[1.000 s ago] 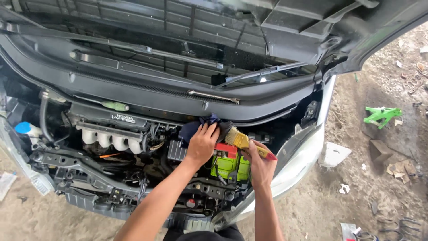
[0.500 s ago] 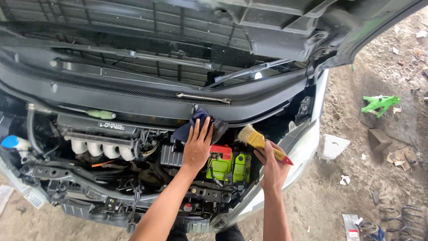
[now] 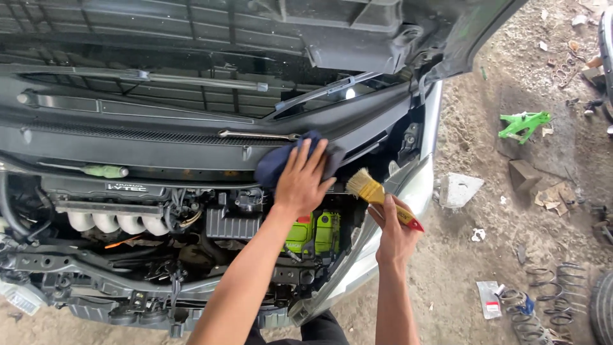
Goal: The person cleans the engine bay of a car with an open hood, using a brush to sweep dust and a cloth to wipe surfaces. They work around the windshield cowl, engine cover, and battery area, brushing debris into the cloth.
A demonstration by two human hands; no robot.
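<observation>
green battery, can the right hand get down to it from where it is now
Probably yes. The right hand, gripping the paintbrush, sits just right of the green battery, whose top is uncovered; only the left forearm crosses its left edge.

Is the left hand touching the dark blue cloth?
Touching. The head view shows the left hand pressed flat on the dark blue cloth, fingers spread over it.
</observation>
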